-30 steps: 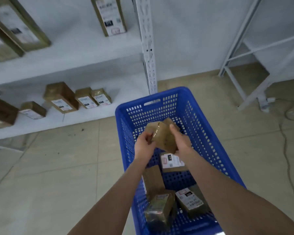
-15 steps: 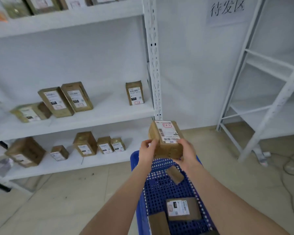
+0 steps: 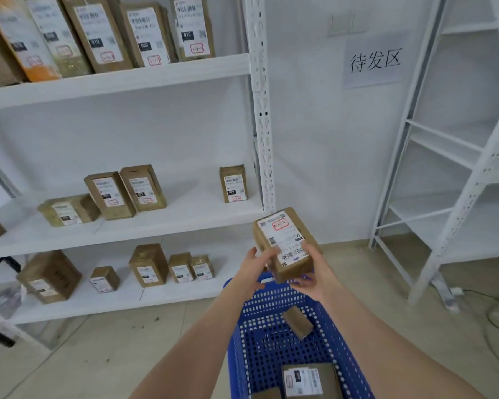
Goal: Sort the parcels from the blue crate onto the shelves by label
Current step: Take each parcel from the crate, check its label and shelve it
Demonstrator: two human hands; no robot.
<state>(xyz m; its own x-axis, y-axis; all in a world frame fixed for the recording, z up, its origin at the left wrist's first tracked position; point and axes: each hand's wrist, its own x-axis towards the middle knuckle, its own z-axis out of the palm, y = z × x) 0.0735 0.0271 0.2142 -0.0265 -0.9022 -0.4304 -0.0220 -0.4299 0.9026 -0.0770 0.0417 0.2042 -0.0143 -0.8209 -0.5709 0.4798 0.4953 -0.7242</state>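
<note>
A brown cardboard parcel (image 3: 285, 246) is held above the far end of the blue crate (image 3: 238, 338), in front of the white shelving unit (image 3: 121, 79), its label side facing the camera. The left hand (image 3: 251, 273) grips its left edge and the right hand (image 3: 320, 276) grips its lower right corner. The right fingers (image 3: 300, 283) curl under the box. The left fingers are mostly hidden behind it, so their lie cannot be told beyond the grip at the edge. The white label (image 3: 284, 240) carries a barcode and a red-ringed mark, but the print is too blurred to read.

Both forearms cover parts of the crate's walls, and the frame cuts off its near end. Inside the crate a small plain box (image 3: 297, 323) lies tilted. A labelled parcel (image 3: 308, 380) is clipped by the bottom edge.

Parcels stand on three levels of the shelving. The top-row parcels (image 3: 144, 33) are cut off above, and the left end of the unit runs out of view. One upright parcel (image 3: 233, 184) stands alone on the middle shelf beside the post. On the wall hangs a paper sign (image 3: 373, 61). To the right is a second white rack (image 3: 458, 203), only partly in frame.
</note>
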